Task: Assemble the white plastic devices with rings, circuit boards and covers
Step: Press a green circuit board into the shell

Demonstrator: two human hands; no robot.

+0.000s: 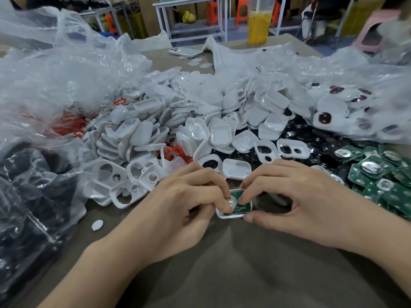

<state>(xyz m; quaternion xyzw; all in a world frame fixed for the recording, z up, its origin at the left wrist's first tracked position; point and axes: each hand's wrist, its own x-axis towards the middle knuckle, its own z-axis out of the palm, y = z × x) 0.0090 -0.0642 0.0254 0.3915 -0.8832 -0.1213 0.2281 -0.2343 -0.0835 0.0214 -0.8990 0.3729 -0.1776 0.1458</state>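
Both hands meet low over the brown table (222,274). Between them sits one white shell (231,215) with a green circuit board (241,206) lying inside it. The left hand (182,205) has its fingers curled and pinches the shell's left end, fingertips on the board. The right hand (295,196) grips the right end, thumb at the near edge. Behind lies a pile of white shells (178,130), with red rings (66,126) to the left and loose green boards (378,174) to the right.
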